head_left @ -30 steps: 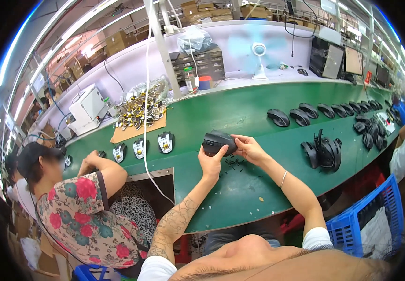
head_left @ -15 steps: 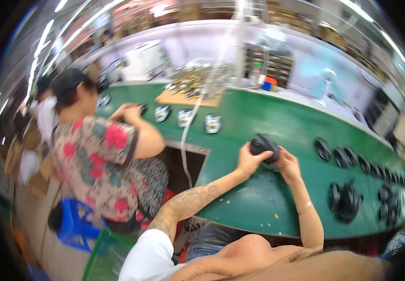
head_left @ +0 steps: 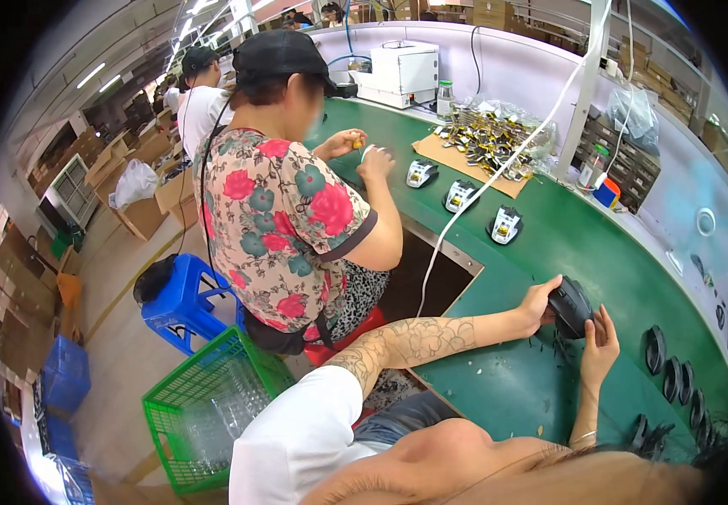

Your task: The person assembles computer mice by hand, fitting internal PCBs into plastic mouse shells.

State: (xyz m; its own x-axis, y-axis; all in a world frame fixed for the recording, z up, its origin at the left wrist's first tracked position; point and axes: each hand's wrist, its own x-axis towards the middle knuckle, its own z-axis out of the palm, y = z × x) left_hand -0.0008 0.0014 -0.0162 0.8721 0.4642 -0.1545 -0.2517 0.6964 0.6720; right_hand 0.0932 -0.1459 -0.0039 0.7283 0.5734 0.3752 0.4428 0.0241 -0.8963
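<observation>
A black computer mouse (head_left: 572, 307) is held up over the green table in front of me. My left hand (head_left: 541, 307) grips its left side, thumb and fingers closed round it. On the opposite side my right hand (head_left: 601, 343) has its thumb and fingertips against the lower right edge of the mouse. Its palm faces the mouse. Several black mouse shells (head_left: 655, 349) stand in a row to the right. More black parts (head_left: 646, 433) lie close by my right forearm, partly cut off by the dark rim.
A co-worker in a flowered shirt (head_left: 280, 202) sits at left, a small yellow piece in one hand. Several opened mice (head_left: 462, 195) line the green table (head_left: 499, 295). Yellow-and-silver parts (head_left: 499, 139) lie on cardboard. A white cable (head_left: 499, 172) hangs across. A green crate (head_left: 170, 438) and blue stool (head_left: 183, 307) stand left.
My view has swung left, so the table and my hands appear farther right. Both hands stay at the mouse. The co-worker's hands have come apart.
</observation>
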